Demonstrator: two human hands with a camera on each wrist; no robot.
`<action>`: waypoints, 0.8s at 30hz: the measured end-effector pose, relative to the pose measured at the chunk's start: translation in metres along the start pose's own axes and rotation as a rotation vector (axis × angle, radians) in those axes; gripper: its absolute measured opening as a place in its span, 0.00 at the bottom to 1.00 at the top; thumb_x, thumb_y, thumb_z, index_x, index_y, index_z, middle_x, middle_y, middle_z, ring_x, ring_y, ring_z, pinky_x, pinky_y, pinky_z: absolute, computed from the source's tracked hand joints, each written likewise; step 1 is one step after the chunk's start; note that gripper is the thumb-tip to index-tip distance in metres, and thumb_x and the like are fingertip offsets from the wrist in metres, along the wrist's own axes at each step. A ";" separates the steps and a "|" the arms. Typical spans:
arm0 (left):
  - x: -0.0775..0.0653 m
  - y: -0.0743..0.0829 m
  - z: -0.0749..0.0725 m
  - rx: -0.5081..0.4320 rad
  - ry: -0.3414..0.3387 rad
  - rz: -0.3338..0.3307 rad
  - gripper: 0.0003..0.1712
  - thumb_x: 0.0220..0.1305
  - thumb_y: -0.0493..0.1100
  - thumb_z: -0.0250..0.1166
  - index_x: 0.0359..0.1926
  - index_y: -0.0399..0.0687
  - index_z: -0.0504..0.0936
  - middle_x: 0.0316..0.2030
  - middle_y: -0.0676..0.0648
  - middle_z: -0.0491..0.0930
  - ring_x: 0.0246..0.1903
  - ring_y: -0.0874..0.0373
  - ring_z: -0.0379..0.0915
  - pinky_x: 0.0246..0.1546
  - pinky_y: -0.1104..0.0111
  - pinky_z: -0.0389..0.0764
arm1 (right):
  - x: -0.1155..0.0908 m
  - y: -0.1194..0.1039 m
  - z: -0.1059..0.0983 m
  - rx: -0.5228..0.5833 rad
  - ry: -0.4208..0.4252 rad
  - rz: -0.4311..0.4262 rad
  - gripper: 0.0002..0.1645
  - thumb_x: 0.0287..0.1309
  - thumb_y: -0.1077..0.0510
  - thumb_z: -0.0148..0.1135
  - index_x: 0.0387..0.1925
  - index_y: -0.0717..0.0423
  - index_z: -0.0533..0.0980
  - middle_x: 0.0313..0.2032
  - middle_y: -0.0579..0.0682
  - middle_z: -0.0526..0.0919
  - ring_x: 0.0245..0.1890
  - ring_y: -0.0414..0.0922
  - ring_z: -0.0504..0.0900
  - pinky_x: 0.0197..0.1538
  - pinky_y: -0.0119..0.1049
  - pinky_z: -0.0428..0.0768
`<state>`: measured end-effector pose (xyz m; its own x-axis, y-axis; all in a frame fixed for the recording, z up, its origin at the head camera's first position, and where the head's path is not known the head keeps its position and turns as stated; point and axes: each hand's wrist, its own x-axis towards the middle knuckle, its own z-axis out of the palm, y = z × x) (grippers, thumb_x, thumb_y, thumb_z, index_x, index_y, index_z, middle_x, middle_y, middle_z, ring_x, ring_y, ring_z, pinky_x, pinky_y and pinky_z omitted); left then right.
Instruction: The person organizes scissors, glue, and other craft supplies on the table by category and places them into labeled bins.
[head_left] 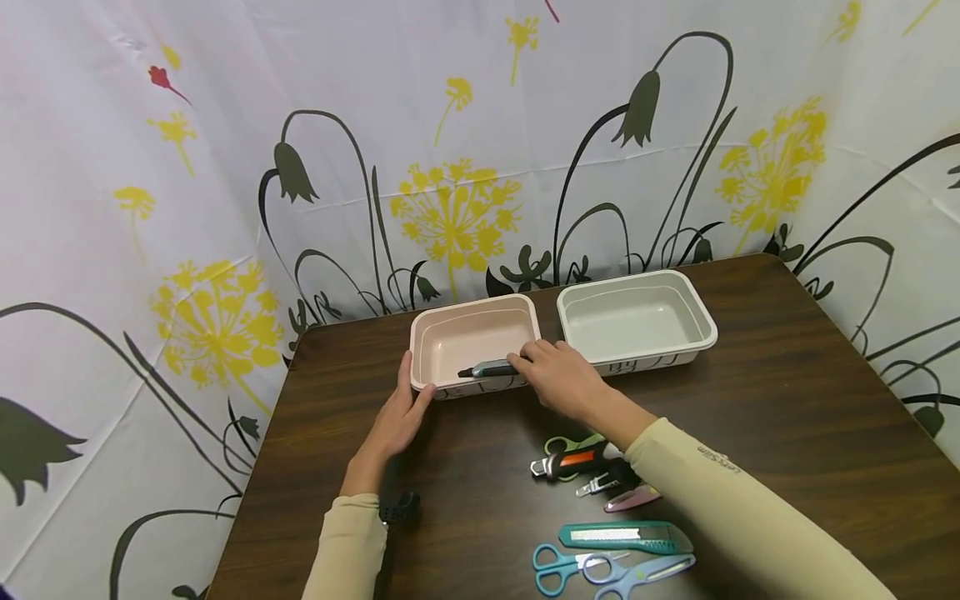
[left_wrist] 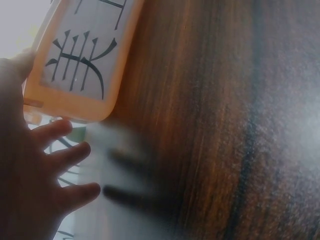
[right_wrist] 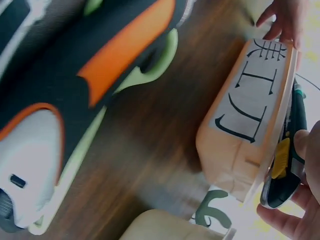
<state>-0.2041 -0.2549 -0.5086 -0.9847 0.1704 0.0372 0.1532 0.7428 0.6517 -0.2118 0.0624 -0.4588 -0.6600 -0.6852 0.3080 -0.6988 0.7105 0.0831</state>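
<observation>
Pink bin (head_left: 474, 335) — left fingers (left_wrist: 72, 156) straight at its corner, right fingers (right_wrist: 278, 219) gripping cutter (head_left: 492, 367) above rim, grey bin (head_left: 637, 333) alongside

Pale yellow sleeves (head_left: 750, 517), small dark lettering (head_left: 718, 457) on the right.

The pink tub (head_left: 472, 337) and white tub (head_left: 633, 329) are looking like smooth, shiny plastic. The knife handle (right_wrist: 297, 114) is looking like plastic too. The counter (head_left: 810, 400) is looking like shiny wood, and the curtain (head_left: 420, 75) is hanging like wrinkly cloth.
</observation>
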 end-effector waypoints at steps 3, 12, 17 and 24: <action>0.000 0.001 0.000 -0.001 0.001 0.000 0.45 0.74 0.63 0.48 0.78 0.58 0.32 0.73 0.36 0.53 0.68 0.36 0.57 0.62 0.41 0.60 | 0.005 -0.001 -0.002 0.007 -0.025 0.011 0.28 0.56 0.62 0.66 0.61 0.52 0.76 0.45 0.52 0.79 0.45 0.48 0.77 0.37 0.42 0.75; 0.000 0.001 0.000 -0.007 0.008 0.002 0.45 0.74 0.62 0.48 0.78 0.57 0.34 0.73 0.36 0.53 0.67 0.37 0.58 0.61 0.42 0.61 | 0.015 -0.001 -0.003 0.034 -0.074 0.017 0.30 0.53 0.63 0.66 0.60 0.52 0.75 0.45 0.51 0.79 0.46 0.49 0.77 0.40 0.44 0.75; 0.000 0.001 0.001 -0.009 0.010 0.002 0.45 0.74 0.62 0.49 0.78 0.57 0.35 0.73 0.36 0.55 0.67 0.37 0.58 0.62 0.42 0.62 | 0.021 -0.004 0.000 0.036 -0.075 -0.003 0.29 0.54 0.63 0.65 0.60 0.51 0.75 0.45 0.51 0.79 0.46 0.49 0.77 0.42 0.45 0.76; 0.000 0.001 0.000 -0.012 0.012 0.004 0.45 0.74 0.61 0.49 0.78 0.56 0.35 0.73 0.36 0.54 0.67 0.36 0.58 0.61 0.42 0.61 | 0.030 -0.010 0.006 0.096 -0.089 0.029 0.29 0.55 0.63 0.63 0.60 0.52 0.74 0.47 0.51 0.79 0.48 0.49 0.77 0.47 0.46 0.76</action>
<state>-0.2040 -0.2540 -0.5074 -0.9850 0.1657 0.0487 0.1562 0.7346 0.6602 -0.2263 0.0341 -0.4557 -0.6992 -0.6793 0.2231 -0.6995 0.7144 -0.0172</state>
